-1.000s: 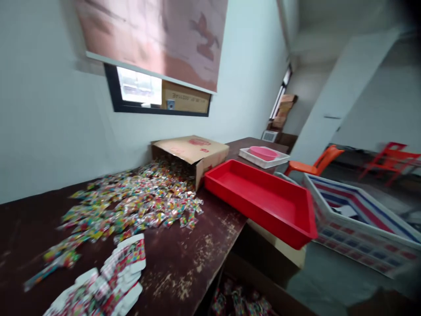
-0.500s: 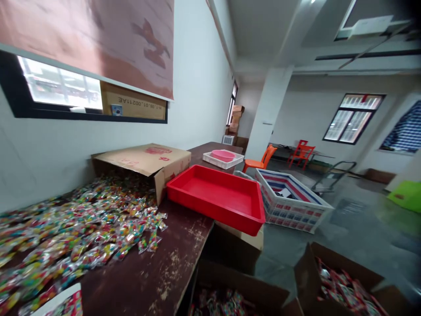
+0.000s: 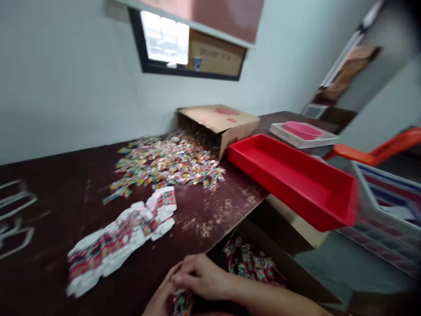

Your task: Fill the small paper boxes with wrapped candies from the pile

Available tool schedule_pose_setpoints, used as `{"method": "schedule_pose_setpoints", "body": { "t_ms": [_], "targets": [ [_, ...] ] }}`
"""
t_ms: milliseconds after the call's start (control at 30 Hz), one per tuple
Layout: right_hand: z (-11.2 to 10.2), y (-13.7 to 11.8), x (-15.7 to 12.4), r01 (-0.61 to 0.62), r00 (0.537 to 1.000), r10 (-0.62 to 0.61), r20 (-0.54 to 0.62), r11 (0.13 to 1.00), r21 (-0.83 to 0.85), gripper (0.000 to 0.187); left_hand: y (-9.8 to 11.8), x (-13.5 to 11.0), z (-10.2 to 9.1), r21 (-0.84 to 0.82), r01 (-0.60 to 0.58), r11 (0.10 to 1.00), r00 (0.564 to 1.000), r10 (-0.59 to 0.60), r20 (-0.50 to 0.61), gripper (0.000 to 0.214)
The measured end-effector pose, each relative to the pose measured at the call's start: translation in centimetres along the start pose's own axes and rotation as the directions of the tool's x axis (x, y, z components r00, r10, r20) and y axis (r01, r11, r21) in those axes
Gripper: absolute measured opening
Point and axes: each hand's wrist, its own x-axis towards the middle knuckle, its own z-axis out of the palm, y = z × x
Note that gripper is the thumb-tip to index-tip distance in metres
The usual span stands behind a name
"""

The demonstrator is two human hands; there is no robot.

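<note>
My right hand point(image 3: 202, 276) and my left hand point(image 3: 161, 292) meet at the table's front edge, both with fingers closed. A small colourful printed packet point(image 3: 182, 303) shows between them, partly hidden by my fingers. To their left, a long overlapping row of white and red printed packets point(image 3: 121, 237) lies on the dark table point(image 3: 204, 224). Behind it spreads a heap of small clear-wrapped candies point(image 3: 171, 162), spilling from a cardboard box point(image 3: 223, 116) on its side. Below my right forearm, an open carton point(image 3: 292, 272) holds many filled packets point(image 3: 251, 261).
A red plastic tray point(image 3: 289, 175) sits at the table's right edge. Beyond it are a white tray with a pink basin point(image 3: 302, 130), an orange chair point(image 3: 371, 153) and a white crate point(image 3: 388, 224). White wire racks point(image 3: 16, 202) lie at the far left.
The view has swung left and down, so the table scene has shifted right. My hands with the small packet and the full row of printed packets have come into view.
</note>
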Motion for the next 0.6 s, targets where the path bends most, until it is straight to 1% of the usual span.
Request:
{"method": "schedule_pose_setpoints", "body": {
  "t_ms": [33, 67, 100, 167, 233, 300, 333, 400, 467, 500, 533, 567, 600],
  "targets": [
    [0.1, -0.3, -0.4, 0.047, 0.998, -0.048, -0.037, 0.999, -0.027, 0.046, -0.3, 0.1, 0.0, -0.114, 0.062, 0.991, 0.995, -0.053, 0.082, 0.049],
    [0.0, -0.6, -0.7, 0.055, 0.997, -0.057, -0.045, 0.998, -0.036, 0.047, -0.6, 0.1, 0.0, -0.193, 0.106, 0.975, 0.985, -0.077, 0.154, 0.051],
    [-0.2, -0.7, -0.9, 0.030, 0.999, -0.031, -0.030, 0.999, -0.025, 0.046, -0.8, -0.1, -0.1, -0.235, 0.128, 0.964, 0.976, -0.080, 0.205, 0.052],
    [-0.7, -0.4, -1.0, -0.041, 0.999, 0.041, 0.006, 0.999, -0.012, 0.040, -0.9, -0.5, -0.3, -0.270, 0.170, 0.948, 0.953, -0.087, 0.291, 0.056],
    [-1.0, 0.2, -1.0, -0.047, 0.999, 0.046, -0.022, 0.996, -0.075, 0.035, -1.1, -0.8, -0.6, -0.249, 0.179, 0.952, 0.932, -0.083, 0.352, 0.058],
    [-0.9, 0.8, -1.3, 0.042, 0.998, -0.051, -0.039, 0.977, -0.210, 0.032, -1.4, -1.1, -0.9, -0.204, 0.127, 0.971, 0.933, -0.047, 0.356, 0.058],
    [-0.7, 0.9, -1.7, 0.109, 0.993, -0.119, -0.014, 0.949, -0.296, 0.032, -1.5, -1.1, -1.0, -0.178, 0.090, 0.980, 0.939, -0.023, 0.344, 0.056],
    [-0.1, 0.8, -2.5, 0.232, 0.972, -0.216, 0.088, 0.857, -0.461, 0.031, -1.7, -1.1, -1.1, -0.131, 0.030, 0.991, 0.948, 0.013, 0.318, 0.051],
    [-0.1, 0.4, -3.0, 0.303, 0.953, -0.249, 0.174, 0.767, -0.565, 0.031, -1.5, -1.1, -1.0, -0.064, -0.019, 0.998, 0.952, 0.037, 0.304, 0.049],
    [-0.5, 0.3, -2.9, 0.323, 0.946, -0.248, 0.207, 0.746, -0.583, 0.031, -1.1, -1.0, -0.9, -0.027, -0.047, 0.999, 0.956, 0.053, 0.288, 0.049],
    [-1.3, 0.2, -2.4, 0.335, 0.942, -0.246, 0.228, 0.737, -0.587, 0.032, -0.7, -0.9, -0.9, 0.013, -0.073, 0.997, 0.962, 0.067, 0.264, 0.049],
    [-2.7, 0.1, -1.6, 0.331, 0.943, -0.252, 0.216, 0.729, -0.599, 0.033, -0.2, -0.8, -1.1, 0.062, -0.093, 0.994, 0.968, 0.076, 0.238, 0.048],
    [-4.5, 0.2, -0.4, 0.307, 0.950, -0.267, 0.160, 0.713, -0.631, 0.034, 0.4, -0.8, -1.3, 0.113, -0.102, 0.988, 0.973, 0.076, 0.219, 0.047]
  ]
}}
